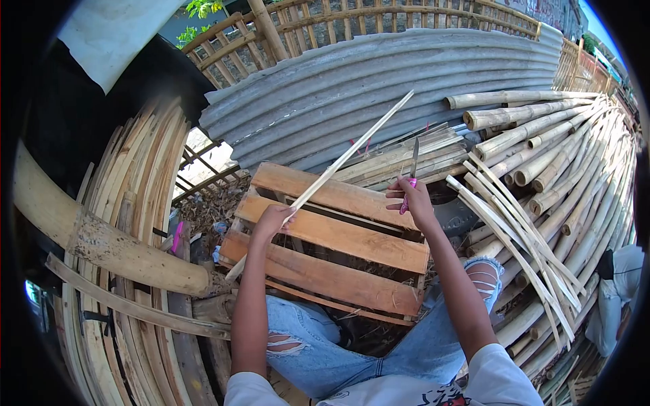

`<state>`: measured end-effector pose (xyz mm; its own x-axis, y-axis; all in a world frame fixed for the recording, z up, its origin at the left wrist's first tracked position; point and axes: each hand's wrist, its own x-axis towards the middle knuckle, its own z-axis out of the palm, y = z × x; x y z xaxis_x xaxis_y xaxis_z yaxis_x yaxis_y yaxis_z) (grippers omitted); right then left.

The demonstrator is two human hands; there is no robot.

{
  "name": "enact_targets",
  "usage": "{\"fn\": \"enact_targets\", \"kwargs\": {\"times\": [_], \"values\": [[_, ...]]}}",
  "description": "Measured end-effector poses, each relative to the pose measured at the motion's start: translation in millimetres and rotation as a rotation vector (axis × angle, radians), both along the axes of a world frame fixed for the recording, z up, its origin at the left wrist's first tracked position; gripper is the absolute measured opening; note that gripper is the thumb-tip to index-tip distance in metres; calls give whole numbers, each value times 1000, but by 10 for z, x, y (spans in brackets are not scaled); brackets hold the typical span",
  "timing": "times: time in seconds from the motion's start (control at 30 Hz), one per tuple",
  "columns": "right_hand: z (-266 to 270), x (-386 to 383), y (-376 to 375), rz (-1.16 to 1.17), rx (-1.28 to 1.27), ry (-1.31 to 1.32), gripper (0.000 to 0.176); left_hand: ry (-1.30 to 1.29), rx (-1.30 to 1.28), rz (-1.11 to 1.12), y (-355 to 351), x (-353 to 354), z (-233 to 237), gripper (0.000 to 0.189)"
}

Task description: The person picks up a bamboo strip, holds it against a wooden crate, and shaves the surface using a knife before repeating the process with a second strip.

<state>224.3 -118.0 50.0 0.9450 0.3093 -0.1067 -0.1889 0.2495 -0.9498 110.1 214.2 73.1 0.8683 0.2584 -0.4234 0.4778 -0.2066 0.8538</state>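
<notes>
My left hand (pixel 273 222) is closed around a long, pale bamboo strip (pixel 345 157), which slants up and away to the right over a wooden crate (pixel 332 223). The strip's lower end comes out below that hand, near the crate's left edge. In my right hand (pixel 414 199) is a knife (pixel 414 162) with a pink handle, its blade pointing up. The fingers wrap the handle, and the knife stays apart from the strip. Orange-brown slats form the crate's top, in front of my knees.
Bamboo poles (pixel 569 145) are piled at the right, with loose split strips (pixel 518 243) on them. More split bamboo (pixel 128 196) and a thick pole (pixel 108 250) lie at the left. Corrugated sheeting (pixel 379 88) and a bamboo fence (pixel 379 19) stand behind. Another person's clothed leg (pixel 613 291) shows far right.
</notes>
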Motion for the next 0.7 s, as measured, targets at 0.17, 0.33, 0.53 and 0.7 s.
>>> {"fn": "enact_targets", "kwargs": {"times": [0.17, 0.33, 0.53, 0.7], "values": [[-59, -29, 183, 66, -38, 6, 38, 34, 97, -47, -137, -42, 118, 46], [-57, -59, 216, 84, -26, 28, 40, 95, 28, -139, -310, -61, 106, 49], [-108, -61, 237, 47, 110, 120, 40, 115, -157, -187, -707, 5, 33, 52], [-141, -37, 258, -155, 162, 169, 24, 70, -362, -237, -1068, 17, -140, 60]]}}
